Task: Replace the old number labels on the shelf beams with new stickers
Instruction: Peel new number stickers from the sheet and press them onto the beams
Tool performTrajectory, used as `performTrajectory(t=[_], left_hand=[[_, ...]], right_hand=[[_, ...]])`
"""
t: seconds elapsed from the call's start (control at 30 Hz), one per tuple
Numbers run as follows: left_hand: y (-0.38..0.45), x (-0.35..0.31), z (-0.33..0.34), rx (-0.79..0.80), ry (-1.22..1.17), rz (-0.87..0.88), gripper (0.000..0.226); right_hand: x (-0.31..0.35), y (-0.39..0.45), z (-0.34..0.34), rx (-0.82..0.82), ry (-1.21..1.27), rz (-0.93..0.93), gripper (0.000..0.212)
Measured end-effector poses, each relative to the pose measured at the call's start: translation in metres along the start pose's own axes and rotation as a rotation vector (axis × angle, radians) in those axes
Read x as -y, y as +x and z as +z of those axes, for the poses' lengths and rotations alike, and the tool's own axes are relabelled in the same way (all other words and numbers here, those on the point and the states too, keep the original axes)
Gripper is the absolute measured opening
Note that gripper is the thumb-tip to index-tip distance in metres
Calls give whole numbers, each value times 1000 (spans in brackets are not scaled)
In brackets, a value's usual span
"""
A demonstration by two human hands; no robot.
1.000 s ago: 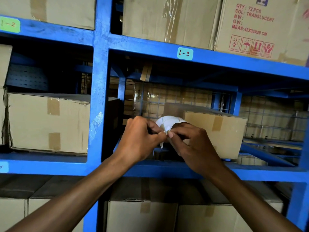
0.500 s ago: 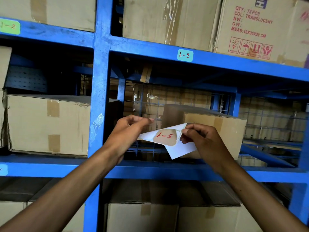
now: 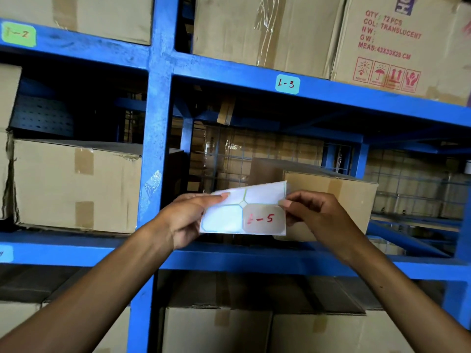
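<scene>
Left hand (image 3: 187, 220): its grip pinches the left edge of a white glossy sticker backing sheet (image 3: 229, 212), thumb on top, fingers curled behind.
Sheet: half a second ago it sagged folded between the hands; now it is opened flat and faces the camera, with empty green-outlined label slots left of the one remaining sticker.
New sticker: a tan rounded-rectangle label marked "2-5" in red (image 3: 263, 219) sits in the sheet's lower right corner, just left of the right grip.
Right hand (image 3: 314, 215): its grip pinches the sheet's right edge, with a fingertip (image 3: 283, 203) at the sticker's upper corner.
Meaning: I judge the sticker is found and peeling is the step in hand; nothing new is on a beam yet.
Beam below the grips: the blue painted steel shelf beam (image 3: 229, 258) shows no label where it is visible, so it is probably the target.
Above the grips: a cyan paper label reading "1-3" (image 3: 287, 84) on the upper beam; far up to the left, a green paper label reading "1-2" (image 3: 18, 34).
Room: warehouse racking with taped brown cardboard cartons (image 3: 76, 184) on the shelves and a wire mesh panel (image 3: 254, 154) behind.
</scene>
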State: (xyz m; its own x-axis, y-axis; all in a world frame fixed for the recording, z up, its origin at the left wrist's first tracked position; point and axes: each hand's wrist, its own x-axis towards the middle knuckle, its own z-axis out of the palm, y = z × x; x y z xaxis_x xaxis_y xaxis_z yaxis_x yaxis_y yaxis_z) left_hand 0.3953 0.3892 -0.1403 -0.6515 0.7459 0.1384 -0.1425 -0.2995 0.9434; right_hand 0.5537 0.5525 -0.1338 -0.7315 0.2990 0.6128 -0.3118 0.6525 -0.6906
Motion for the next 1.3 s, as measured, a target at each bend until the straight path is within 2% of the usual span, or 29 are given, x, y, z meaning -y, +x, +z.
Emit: performTrajectory(t=[0.07, 0.13, 0.23, 0.3, 0.43, 0.5, 0.63, 0.77, 0.9, 1.17, 1.3], left_hand=[[0, -2, 2, -16, -52, 88, 22], [-1, -3, 4, -31, -64, 168, 24], [-2, -3, 8, -71, -78, 282, 13], [-4, -5, 9, -88, -82, 345, 3], [-6, -8, 10, -126, -67, 431, 6], [-7, -9, 10, -137, -45, 465, 2], [-10, -10, 10, -165, 8, 524, 13], [-11, -11, 11, -192, 82, 609, 14], [-8, -7, 11, -313, 318, 732, 11], [9, 8, 3, -478, 445, 635, 14], [13, 14, 4, -519, 667, 732, 18]], right_hand=[[-1, 0, 4, -151, -130, -81, 14], [-1, -1, 10, -264, -134, -132, 19], [0, -4, 20, -323, -121, -206, 27], [-2, -6, 25, -351, -159, -260, 24], [-7, -6, 29, -433, -305, -330, 24], [-8, -5, 30, -436, -303, -350, 24], [-7, -4, 34, -399, -313, -377, 21], [-6, -3, 35, -392, -343, -384, 12], [-6, -5, 36, -376, -343, -402, 6], [-3, -13, 38, -346, -698, -643, 15], [2, -16, 38, -302, -534, -544, 9]])
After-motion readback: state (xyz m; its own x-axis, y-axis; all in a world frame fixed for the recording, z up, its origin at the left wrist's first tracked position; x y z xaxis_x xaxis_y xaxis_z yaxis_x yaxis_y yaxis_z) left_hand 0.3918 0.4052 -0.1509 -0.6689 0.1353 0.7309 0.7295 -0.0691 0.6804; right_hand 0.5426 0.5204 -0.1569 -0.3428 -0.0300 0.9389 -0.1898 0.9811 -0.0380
